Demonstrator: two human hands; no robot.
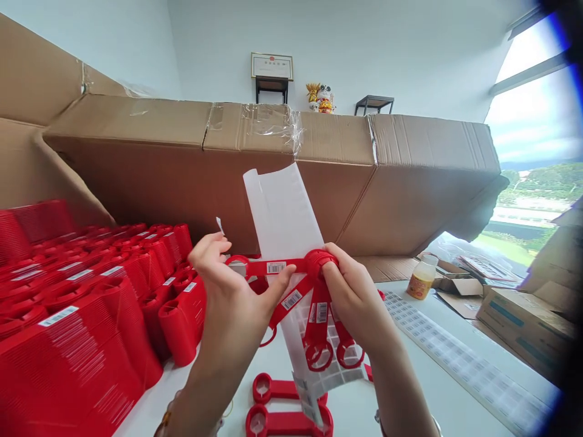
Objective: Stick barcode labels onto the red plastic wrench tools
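My right hand (353, 291) grips a fanned bunch of red plastic pieces (321, 321) at one end. Each is a flat strip with a ring at the end, and several carry white barcode stickers. My left hand (232, 291) has its thumb against the top red strip, beside its barcode sticker (276, 267). From the left fingertips a small white sticker (219, 226) sticks up. Behind and under the hands lies a long white sticker sheet (286, 212), its lower part showing rows of labels. Below, more red pieces (289, 422) lie on the white table.
Stacks of red pieces (91, 340) with barcode stickers fill the left side. A large cardboard box wall (273, 130) stands at the back. On the right are another label sheet (455, 352), a jar (421, 278) of yellowish contents and a small carton (523, 328).
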